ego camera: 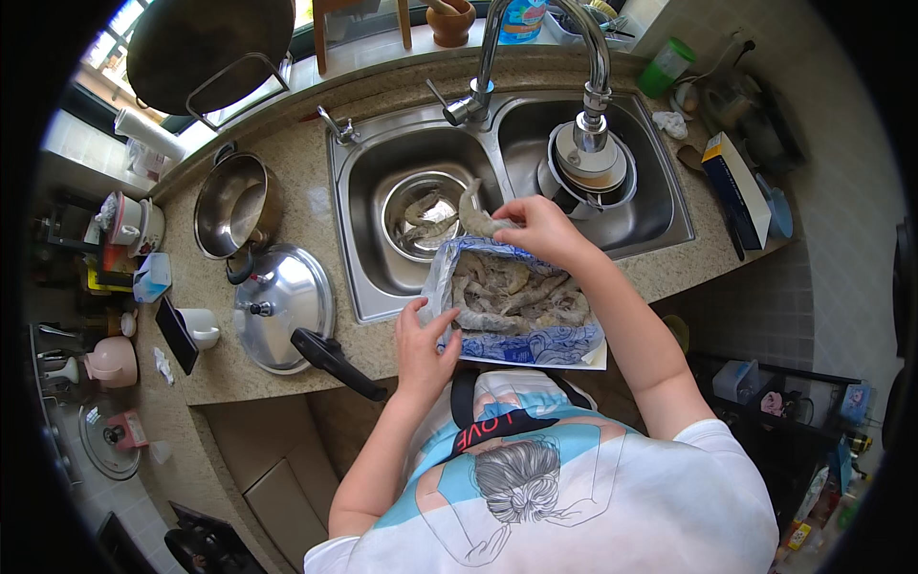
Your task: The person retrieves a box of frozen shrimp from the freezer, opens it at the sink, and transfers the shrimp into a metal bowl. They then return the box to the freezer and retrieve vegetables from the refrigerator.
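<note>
A raw shrimp (475, 212) is pinched between the thumb and fingers of my right hand (539, 228), above the back edge of a plastic-lined box (527, 348). Several raw shrimp (513, 290) fill the box at the front of the double sink. My left hand (428, 349), its fingers spread, is at the box's left side by the plastic liner (435, 290); whether a fingertip touches a shrimp or the liner is unclear. In the left sink basin (373, 265) stands a round metal bowl (401, 247) with a few shrimp (429, 229) in it.
Stacked pots and bowls (592, 168) stand in the right basin under the faucet (477, 104). To the left lie a pressure cooker lid (283, 308) with a black handle, a steel pot (237, 204) and a white mug (199, 328). A dark box (735, 190) lies on the right counter.
</note>
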Available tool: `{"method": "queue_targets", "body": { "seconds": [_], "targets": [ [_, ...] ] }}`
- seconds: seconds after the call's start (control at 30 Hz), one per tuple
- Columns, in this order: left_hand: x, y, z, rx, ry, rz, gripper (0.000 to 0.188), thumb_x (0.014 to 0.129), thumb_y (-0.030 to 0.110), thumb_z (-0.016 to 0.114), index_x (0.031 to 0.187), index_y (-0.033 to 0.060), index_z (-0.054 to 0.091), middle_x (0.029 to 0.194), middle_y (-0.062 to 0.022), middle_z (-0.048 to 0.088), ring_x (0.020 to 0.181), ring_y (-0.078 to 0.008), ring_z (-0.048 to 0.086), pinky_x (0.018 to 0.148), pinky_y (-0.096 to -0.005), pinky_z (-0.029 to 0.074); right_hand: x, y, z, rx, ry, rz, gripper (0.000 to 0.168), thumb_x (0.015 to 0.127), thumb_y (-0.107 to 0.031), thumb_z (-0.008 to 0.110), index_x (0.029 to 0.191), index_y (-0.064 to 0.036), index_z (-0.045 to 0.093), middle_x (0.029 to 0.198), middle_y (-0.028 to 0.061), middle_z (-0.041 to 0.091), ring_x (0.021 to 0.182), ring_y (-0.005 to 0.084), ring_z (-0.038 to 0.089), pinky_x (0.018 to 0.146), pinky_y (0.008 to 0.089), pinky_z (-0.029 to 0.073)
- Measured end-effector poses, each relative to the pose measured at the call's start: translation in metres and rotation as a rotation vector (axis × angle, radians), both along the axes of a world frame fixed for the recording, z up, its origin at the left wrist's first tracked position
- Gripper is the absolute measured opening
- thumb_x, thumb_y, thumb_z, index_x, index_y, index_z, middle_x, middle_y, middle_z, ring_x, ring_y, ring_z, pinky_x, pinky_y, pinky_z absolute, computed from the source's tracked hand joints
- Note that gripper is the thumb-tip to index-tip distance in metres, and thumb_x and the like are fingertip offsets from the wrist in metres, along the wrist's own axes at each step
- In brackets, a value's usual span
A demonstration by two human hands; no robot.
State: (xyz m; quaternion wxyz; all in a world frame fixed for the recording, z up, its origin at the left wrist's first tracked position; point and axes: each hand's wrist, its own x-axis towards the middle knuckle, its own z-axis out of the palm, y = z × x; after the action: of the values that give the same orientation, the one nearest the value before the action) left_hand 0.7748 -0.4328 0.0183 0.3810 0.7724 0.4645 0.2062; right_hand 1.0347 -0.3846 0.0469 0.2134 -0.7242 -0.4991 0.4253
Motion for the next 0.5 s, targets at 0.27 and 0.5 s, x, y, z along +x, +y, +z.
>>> {"method": "queue_targets", "body": {
  "seconds": [0.27, 0.5],
  "targets": [
    [-0.002, -0.029, -0.001, -0.034, 0.059, 0.033, 0.029, 0.073, 0.009, 0.066, 0.101, 0.0082, 0.066, 0.129, -0.0241, 0.039, 0.120, -0.0416, 0.038, 0.100, -0.0433, 0.033, -0.021, 0.083, -0.118, -0.305, -0.573, 0.194, 0.028, 0.067, -0.023, 0.070, 0.093, -0.013, 0.069, 0.098, 0.0107, 0.067, 0.093, 0.0258, 0.063, 0.080, 0.0354, 0.048],
    [-0.007, -0.032, -0.003, -0.050, 0.063, 0.032, 0.035, 0.074, 0.008, 0.066, 0.109, 0.0074, 0.064, 0.131, -0.0225, 0.038, 0.118, -0.0386, 0.044, 0.097, -0.0399, 0.038, -0.014, 0.080, -0.173, -0.008, -0.224, 0.031, 0.036, 0.069, -0.019, 0.069, 0.102, -0.004, 0.065, 0.099, 0.0156, 0.065, 0.093, 0.0277, 0.062, 0.080, 0.0349, 0.049]
  ]
}}
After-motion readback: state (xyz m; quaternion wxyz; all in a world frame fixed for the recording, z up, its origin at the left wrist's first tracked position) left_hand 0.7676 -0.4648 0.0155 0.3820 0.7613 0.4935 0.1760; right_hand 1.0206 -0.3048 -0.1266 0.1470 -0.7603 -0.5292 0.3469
